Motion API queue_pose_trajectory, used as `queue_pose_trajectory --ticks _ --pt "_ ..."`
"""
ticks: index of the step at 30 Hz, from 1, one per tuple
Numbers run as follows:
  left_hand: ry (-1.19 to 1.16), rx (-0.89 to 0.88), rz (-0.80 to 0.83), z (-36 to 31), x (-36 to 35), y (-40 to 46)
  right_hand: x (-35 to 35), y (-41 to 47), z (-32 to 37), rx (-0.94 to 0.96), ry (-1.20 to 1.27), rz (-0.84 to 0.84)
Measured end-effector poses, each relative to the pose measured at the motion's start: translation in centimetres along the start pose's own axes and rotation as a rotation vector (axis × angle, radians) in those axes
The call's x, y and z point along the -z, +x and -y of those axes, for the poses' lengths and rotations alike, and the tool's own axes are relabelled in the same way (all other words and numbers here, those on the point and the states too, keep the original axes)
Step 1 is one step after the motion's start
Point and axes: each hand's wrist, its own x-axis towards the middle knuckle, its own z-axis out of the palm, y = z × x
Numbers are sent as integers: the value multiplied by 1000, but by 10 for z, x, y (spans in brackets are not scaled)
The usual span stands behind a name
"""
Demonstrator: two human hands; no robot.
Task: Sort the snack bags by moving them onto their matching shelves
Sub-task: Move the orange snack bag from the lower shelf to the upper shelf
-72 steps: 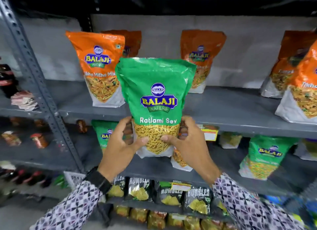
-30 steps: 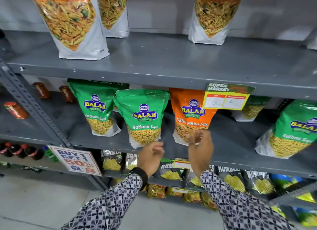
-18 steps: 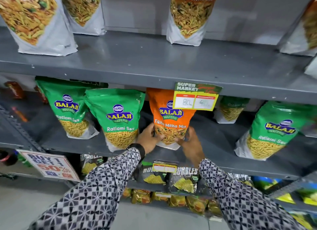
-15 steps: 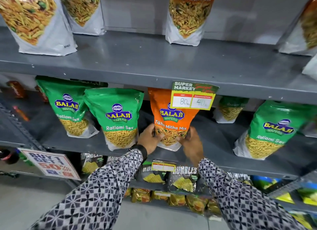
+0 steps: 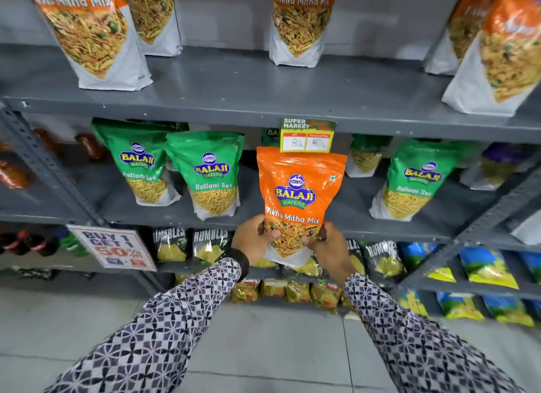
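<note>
An orange Tikha Mitha Mix bag (image 5: pixel 298 193) is held upright in front of the middle shelf (image 5: pixel 360 217), clear of it. My left hand (image 5: pixel 253 239) grips its lower left corner and my right hand (image 5: pixel 329 244) grips its lower right corner. Green Ratlami Sev bags (image 5: pixel 209 174) stand on the middle shelf to the left, with another green bag (image 5: pixel 415 178) to the right. Several orange Tikha Mitha Mix bags (image 5: pixel 298 23) stand on the upper shelf (image 5: pixel 234 91).
A price tag (image 5: pixel 307 136) hangs from the upper shelf's front edge just above the held bag. A "Buy 1 Get 1" sign (image 5: pixel 112 250) hangs at lower left. Black Rumbles bags (image 5: pixel 210 243) and blue-yellow bags (image 5: pixel 486 266) fill the lower shelves. A perforated steel post (image 5: pixel 49 167) runs down the left.
Both hands closed on the orange bag on the middle shelf and pulled it out toward me and slightly up. Before that, the green bag was set on that shelf.
</note>
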Motion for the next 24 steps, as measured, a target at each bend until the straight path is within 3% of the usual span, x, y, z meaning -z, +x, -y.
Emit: queue_pose_trajectory --ticks 5,12,20,24 --pt "6 -63 16 -14 24 -68 14 -70 14 61 29 1" --pt "6 -246 -83 -73 70 -116 49 -122 72 269 60 -40" --pt "-112 -533 -242 -191 146 -78 96 -84 205 559 197 -96" --pt "-213 -559 -242 -240 171 -20 106 -25 264 623 213 -134"
